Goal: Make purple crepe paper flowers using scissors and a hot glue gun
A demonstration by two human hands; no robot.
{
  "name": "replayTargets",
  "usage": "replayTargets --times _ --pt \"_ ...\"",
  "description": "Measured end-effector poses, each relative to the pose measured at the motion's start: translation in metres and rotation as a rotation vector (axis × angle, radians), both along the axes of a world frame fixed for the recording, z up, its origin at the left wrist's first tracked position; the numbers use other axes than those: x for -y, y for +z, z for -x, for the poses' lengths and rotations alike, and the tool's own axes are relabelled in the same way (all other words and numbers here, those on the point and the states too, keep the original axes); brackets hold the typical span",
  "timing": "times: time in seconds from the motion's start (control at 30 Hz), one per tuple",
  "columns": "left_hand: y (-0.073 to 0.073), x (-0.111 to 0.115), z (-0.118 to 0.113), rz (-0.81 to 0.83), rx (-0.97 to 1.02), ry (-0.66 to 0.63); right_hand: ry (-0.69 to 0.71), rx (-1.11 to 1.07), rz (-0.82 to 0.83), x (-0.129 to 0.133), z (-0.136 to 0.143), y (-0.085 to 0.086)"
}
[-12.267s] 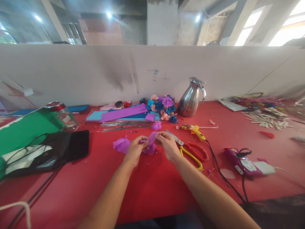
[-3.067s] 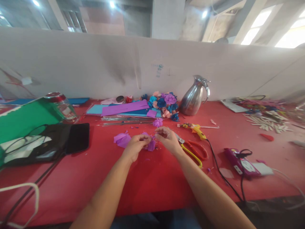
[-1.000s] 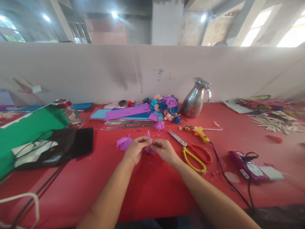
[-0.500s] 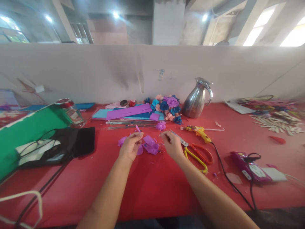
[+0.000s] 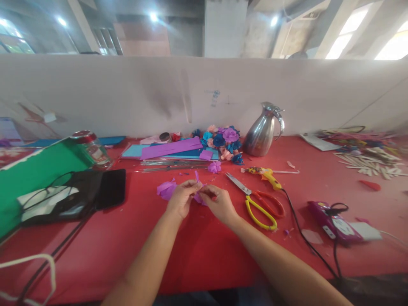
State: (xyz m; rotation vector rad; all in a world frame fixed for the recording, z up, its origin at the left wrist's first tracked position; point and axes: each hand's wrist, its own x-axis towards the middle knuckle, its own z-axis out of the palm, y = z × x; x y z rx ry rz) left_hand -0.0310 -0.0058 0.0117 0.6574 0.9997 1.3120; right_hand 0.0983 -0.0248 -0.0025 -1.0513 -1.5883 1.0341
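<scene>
Centrally, the left hand (image 5: 183,198) pinches a purple paper strip (image 5: 196,175); beside it, the grip of the right hand (image 5: 219,202) cannot be determined.

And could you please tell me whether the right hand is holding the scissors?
No, the scissors lie on the red table beside the right hand, apart from it.

I'm seeing bare surface lying open from the worktop's (image 5: 207,259) front edge up to the left hand (image 5: 183,198) and right hand (image 5: 220,204). Toward the right edge, scissors (image 5: 247,191), a glue gun (image 5: 270,180) and a power strip (image 5: 334,223) are standing in the way; paper flowers (image 5: 219,140) and a steel jug (image 5: 260,134) are crowding the back edge.
</scene>
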Motion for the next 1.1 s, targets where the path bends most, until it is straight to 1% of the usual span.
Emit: replayTargets --times 0.17,0.27,0.33,0.47,0.6,0.83,1.0,1.1 --pt "0.002 -0.002 0.007 0.014 0.042 -0.085 -0.009 -0.027 0.03 0.0 -0.003 0.003" --pt "0.003 -0.004 0.011 0.034 0.032 -0.048 -0.026 0.01 0.01 0.0 -0.004 0.004" --pt "0.002 -0.005 0.014 0.015 0.01 -0.031 -0.031 0.041 0.0 0.0 -0.004 0.005" --pt "0.003 -0.005 0.014 -0.056 -0.033 -0.053 -0.013 0.063 0.007 0.0 -0.003 0.004" --pt "0.006 -0.003 0.012 -0.068 -0.063 -0.04 0.006 0.062 0.001 0.001 -0.003 0.002" --pt "0.012 0.0 0.014 -0.085 -0.045 -0.097 0.041 0.043 0.003 0.002 -0.004 0.004" --pt "0.014 0.002 0.016 -0.009 -0.118 -0.183 0.034 0.032 0.009 0.002 -0.004 0.004" --pt "0.013 0.002 0.014 -0.02 -0.131 -0.155 0.038 0.038 0.001 0.001 -0.004 0.003"
